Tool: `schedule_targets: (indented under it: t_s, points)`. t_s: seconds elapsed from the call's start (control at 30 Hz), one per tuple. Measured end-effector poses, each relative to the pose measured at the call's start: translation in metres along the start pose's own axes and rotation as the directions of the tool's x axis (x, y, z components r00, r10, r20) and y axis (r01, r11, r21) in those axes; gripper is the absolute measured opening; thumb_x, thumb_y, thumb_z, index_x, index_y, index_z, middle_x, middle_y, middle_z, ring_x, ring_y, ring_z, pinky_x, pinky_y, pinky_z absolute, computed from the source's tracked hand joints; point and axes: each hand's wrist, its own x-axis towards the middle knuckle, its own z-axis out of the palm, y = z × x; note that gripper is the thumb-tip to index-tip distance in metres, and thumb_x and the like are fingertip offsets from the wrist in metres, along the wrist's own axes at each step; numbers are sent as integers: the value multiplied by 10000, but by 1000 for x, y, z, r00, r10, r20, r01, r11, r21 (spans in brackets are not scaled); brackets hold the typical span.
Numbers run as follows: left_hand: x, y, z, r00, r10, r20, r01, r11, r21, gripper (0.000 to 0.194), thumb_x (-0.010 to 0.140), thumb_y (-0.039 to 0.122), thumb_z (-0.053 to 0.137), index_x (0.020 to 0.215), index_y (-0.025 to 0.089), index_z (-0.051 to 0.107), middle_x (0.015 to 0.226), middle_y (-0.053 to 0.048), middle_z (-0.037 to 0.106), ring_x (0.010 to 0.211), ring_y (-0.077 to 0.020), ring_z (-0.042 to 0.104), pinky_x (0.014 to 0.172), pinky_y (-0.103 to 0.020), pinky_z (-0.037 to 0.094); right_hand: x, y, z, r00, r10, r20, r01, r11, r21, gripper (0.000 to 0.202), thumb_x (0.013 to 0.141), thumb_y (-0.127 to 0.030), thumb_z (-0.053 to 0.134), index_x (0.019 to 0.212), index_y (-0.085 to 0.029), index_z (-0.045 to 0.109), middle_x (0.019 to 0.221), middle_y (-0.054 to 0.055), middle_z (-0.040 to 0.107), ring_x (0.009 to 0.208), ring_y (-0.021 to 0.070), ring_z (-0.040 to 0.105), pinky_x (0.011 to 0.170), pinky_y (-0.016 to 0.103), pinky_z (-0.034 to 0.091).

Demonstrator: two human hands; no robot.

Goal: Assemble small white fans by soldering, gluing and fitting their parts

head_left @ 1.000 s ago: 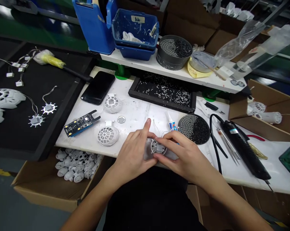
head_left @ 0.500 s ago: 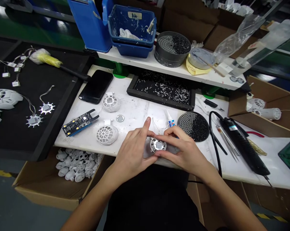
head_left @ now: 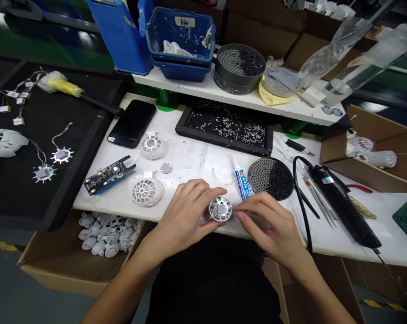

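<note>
My left hand (head_left: 186,211) is closed around a round white plastic housing (head_left: 220,219), thumb below and fingers above. Its round opening faces up, with a spoked white disc bearing a grey square (head_left: 221,208) inside. Just right of its rim is my right hand (head_left: 271,222), with thumb and index fingertips close together; whether anything small lies between them I cannot make out. Thin pale wires (head_left: 219,177) lie on the table behind the housing. A blue-and-white glue tube (head_left: 243,183) lies beyond my right fingers, beside a round black tray of small dark pieces (head_left: 271,178).
Two white openwork shells (head_left: 147,192), a small silver disc (head_left: 166,168), a circuit board (head_left: 109,175) and a phone (head_left: 132,123) lie left. A black corded tool (head_left: 345,202) and tweezers (head_left: 320,200) lie right. A raised shelf (head_left: 203,90) runs behind, over a black tray (head_left: 223,142).
My right hand has drawn back from the housing to the right and lowered, uncovering more of the glue tube. My left fingers have curled around the housing, which now tilts a little differently.
</note>
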Motion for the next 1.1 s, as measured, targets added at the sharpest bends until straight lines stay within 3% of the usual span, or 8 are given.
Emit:
schedule_targets:
  t_s: [0.27, 0.4, 0.5, 0.67, 0.73, 0.8, 0.93, 1.1]
  points:
    - [3, 3, -1, 1000, -10, -1, 10, 1000, -10, 452, 930, 355, 797, 1324, 291, 586, 1213, -43, 646, 1235, -289, 537, 1006, -447, 422, 14, -4, -28, 993, -43, 107, 60, 984, -167, 242, 1018, -148, 635, 1220, -266, 697, 1098, 68, 698, 1007, 239, 668, 854, 418, 562]
    - [4, 6, 2, 999, -15, -37, 15, 1000, -10, 417, 906, 330, 802, 1275, 275, 617, 1241, -44, 672, 1250, -300, 550, 1025, -470, 426, 41, -20, -39, 982, -122, 141, 156, 953, -261, 223, 1030, -186, 633, 1235, -258, 681, 1102, 72, 712, 1021, 241, 679, 870, 414, 566]
    - [1, 5, 10, 996, -14, -91, 14, 1000, 4, 461, 882, 353, 810, 1288, 245, 620, 1290, -67, 677, 1286, -321, 554, 1063, -493, 442, 79, -40, -20, 943, -184, 278, 265, 919, -292, 224, 1051, -253, 609, 1266, -233, 667, 1121, 77, 718, 1033, 241, 681, 889, 414, 564]
    - [-9, -2, 20, 983, -27, -183, 31, 999, 18, 542, 917, 423, 747, 1381, 184, 599, 1365, -142, 690, 1294, -391, 607, 1056, -535, 498, 147, -73, 47, 827, -152, 541, 396, 840, -370, 299, 1074, -317, 555, 1340, -225, 656, 1162, 91, 715, 1022, 278, 698, 800, 404, 544]
    - [-11, -2, 19, 985, -22, -171, 26, 1000, 18, 494, 926, 430, 743, 1353, 211, 622, 1349, -120, 708, 1266, -382, 635, 1061, -526, 505, 167, -84, 66, 803, -160, 574, 446, 801, -400, 318, 1063, -362, 583, 1336, -216, 653, 1167, 102, 713, 1002, 290, 699, 768, 392, 525]
    - [-12, -1, 16, 986, -9, -165, 15, 999, 31, 506, 913, 422, 767, 1356, 227, 620, 1377, -110, 697, 1284, -370, 626, 1095, -516, 487, 182, -90, 75, 808, -178, 561, 465, 778, -422, 353, 1046, -449, 611, 1300, -209, 662, 1176, 114, 713, 1022, 305, 695, 753, 381, 513]
    - [-9, 3, 11, 987, 17, -162, -9, 999, 51, 536, 883, 439, 815, 1335, 225, 623, 1335, -86, 692, 1294, -332, 591, 1096, -480, 459, 212, -82, 79, 865, -157, 476, 404, 781, -476, 367, 1089, -432, 512, 1364, -230, 649, 1270, 124, 702, 1105, 322, 689, 801, 389, 521]
    - [-8, 3, 9, 989, 14, -144, -7, 999, 48, 509, 891, 434, 818, 1317, 234, 622, 1255, -54, 697, 1255, -298, 579, 1030, -443, 451, 250, -47, 97, 822, -115, 557, 361, 863, -354, 663, 958, -539, 716, 1500, -177, 591, 1347, 172, 674, 1198, 363, 657, 995, 453, 521]
